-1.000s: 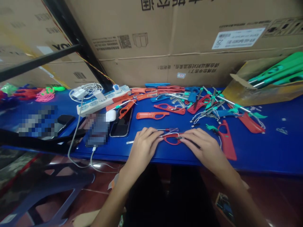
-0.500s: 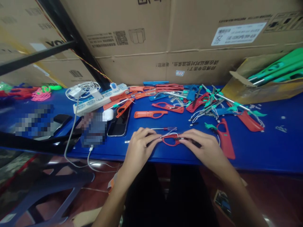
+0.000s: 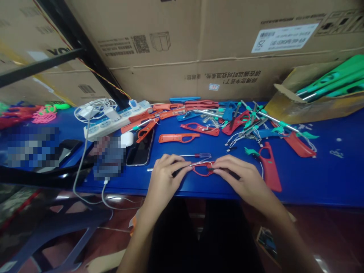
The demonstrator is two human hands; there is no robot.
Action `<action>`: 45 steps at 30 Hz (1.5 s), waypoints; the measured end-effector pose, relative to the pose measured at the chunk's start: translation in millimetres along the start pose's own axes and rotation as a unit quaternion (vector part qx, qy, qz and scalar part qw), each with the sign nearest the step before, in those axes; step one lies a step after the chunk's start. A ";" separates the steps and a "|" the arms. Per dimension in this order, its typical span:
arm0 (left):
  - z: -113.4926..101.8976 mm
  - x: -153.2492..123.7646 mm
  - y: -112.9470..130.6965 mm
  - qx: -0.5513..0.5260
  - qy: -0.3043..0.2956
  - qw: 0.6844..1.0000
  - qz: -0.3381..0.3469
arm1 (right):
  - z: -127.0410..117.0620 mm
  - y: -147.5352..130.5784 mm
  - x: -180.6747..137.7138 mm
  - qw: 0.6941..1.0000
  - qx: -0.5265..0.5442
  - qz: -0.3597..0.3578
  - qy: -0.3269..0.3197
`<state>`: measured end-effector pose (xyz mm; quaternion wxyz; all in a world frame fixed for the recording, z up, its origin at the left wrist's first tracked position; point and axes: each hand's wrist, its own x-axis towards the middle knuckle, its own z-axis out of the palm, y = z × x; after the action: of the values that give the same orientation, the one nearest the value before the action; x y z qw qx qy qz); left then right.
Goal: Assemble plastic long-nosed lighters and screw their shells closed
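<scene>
Both my hands rest at the near edge of the blue table [image 3: 313, 178]. Between them lies a red plastic handle part [image 3: 202, 169] with a thin white string on it. My left hand [image 3: 165, 180] is closed, pinching the left end of the part and its string. My right hand [image 3: 246, 178] is closed on the part's right end. A small screwdriver [image 3: 196, 155] lies just beyond my fingers.
Many red, orange, blue and green handle parts [image 3: 199, 129] with metal rods are scattered across the table's middle. A white power strip [image 3: 113, 121] with chargers, and a phone [image 3: 140, 149], lie to the left. An open carton [image 3: 309, 102] of green parts stands at right. Large cardboard boxes [image 3: 182, 49] wall the back.
My hands stay on the red part with only small finger shifts. The view has drifted slightly, so everything sits a little lower-left.
</scene>
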<state>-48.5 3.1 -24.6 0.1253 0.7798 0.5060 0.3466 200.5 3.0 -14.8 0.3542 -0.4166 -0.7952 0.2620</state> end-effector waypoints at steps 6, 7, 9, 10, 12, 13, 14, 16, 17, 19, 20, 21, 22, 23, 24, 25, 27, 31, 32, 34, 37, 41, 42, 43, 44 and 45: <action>-1.5 0.3 0.1 -0.008 -0.010 1.000 -0.024 | -1.0 0.1 -0.6 1.000 -0.003 0.007 -0.013; -1.6 0.3 -0.1 -0.010 -0.011 1.000 -0.023 | -0.3 0.7 -0.6 1.000 -0.011 0.008 -0.010; -1.7 0.3 -0.6 -0.013 -0.012 1.000 -0.021 | 1.5 1.9 -0.3 1.000 -0.026 0.010 -0.003; -1.7 0.4 -0.8 -0.014 -0.012 1.000 -0.019 | 2.2 2.2 -0.2 0.999 -0.030 0.010 0.001; -1.6 0.5 -1.0 -0.016 -0.011 1.000 -0.016 | 3.0 2.2 0.2 0.999 -0.034 0.010 0.003; -1.6 0.4 -1.0 -0.016 -0.011 1.000 -0.015 | 3.1 1.9 0.4 0.999 -0.036 0.008 0.003; -1.6 0.4 -1.0 -0.016 -0.011 1.000 -0.015 | 3.1 1.6 0.7 0.999 -0.037 0.007 0.003; -1.6 0.2 -0.9 -0.016 -0.011 1.000 -0.017 | 2.9 1.0 1.3 0.999 -0.036 0.008 0.001; -1.5 0.1 -0.9 -0.015 -0.011 1.000 -0.019 | 3.0 1.0 1.6 0.999 -0.034 0.008 0.002; -1.4 0.2 -0.9 -0.014 -0.009 1.000 -0.021 | 3.7 1.8 1.8 1.000 -0.029 0.004 0.006; -1.4 0.3 -0.9 -0.014 -0.009 1.000 -0.021 | 4.4 2.5 1.6 1.000 -0.029 -0.001 0.009; -1.4 0.3 -0.8 -0.015 -0.009 1.000 -0.022 | 5.1 3.3 1.1 0.999 -0.031 -0.008 0.014; -1.5 0.4 -0.7 -0.016 -0.010 1.000 -0.023 | 5.9 4.2 0.4 0.999 -0.034 -0.016 0.017; -1.6 0.5 -0.6 -0.017 -0.012 0.999 -0.026 | 6.7 5.0 -0.6 0.999 -0.041 -0.024 0.020; -1.8 0.5 -0.4 -0.017 -0.014 0.999 -0.029 | 7.6 5.7 -1.8 0.998 -0.048 -0.033 0.022; -1.9 0.5 -0.1 -0.017 -0.016 0.999 -0.033 | 8.4 6.2 -3.0 0.997 -0.056 -0.040 0.022; -1.9 0.6 0.3 -0.015 -0.018 0.999 -0.040 | 9.9 6.9 -5.3 0.996 -0.068 -0.050 0.024; -0.9 0.6 0.5 -0.007 -0.016 0.999 -0.044 | 11.8 7.5 -6.7 0.994 -0.083 -0.065 0.034; -0.6 0.4 0.5 -0.003 -0.016 0.999 -0.042 | 11.9 7.6 -6.4 0.993 -0.087 -0.070 0.037; -0.6 -0.1 1.0 0.010 -0.018 0.999 -0.033 | 12.0 8.0 -5.4 0.991 -0.095 -0.079 0.049; -3.2 -0.7 4.3 0.038 -0.030 0.999 -0.006 | 12.1 8.6 -4.0 0.988 -0.106 -0.090 0.068; -12.4 5.0 13.2 0.104 -0.056 0.992 0.043 | 12.9 8.3 -2.6 0.987 -0.113 -0.091 0.069; -15.2 8.6 15.7 0.129 -0.066 0.988 0.060 | 13.1 8.1 -2.3 0.987 -0.115 -0.089 0.065; -17.8 12.9 18.2 0.156 -0.079 0.981 0.078 | 13.2 7.9 -2.0 0.987 -0.117 -0.086 0.062; -20.1 17.8 20.6 0.183 -0.096 0.973 0.099 | 13.3 7.7 -1.7 0.988 -0.119 -0.084 0.060; -22.0 23.1 22.9 0.208 -0.117 0.964 0.121 | 13.3 7.6 -1.5 0.987 -0.122 -0.082 0.059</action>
<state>-41.4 9.5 13.5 -0.0246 0.8791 0.4508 0.1529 194.3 4.0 -28.9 0.3670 -0.4044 -0.8307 0.1081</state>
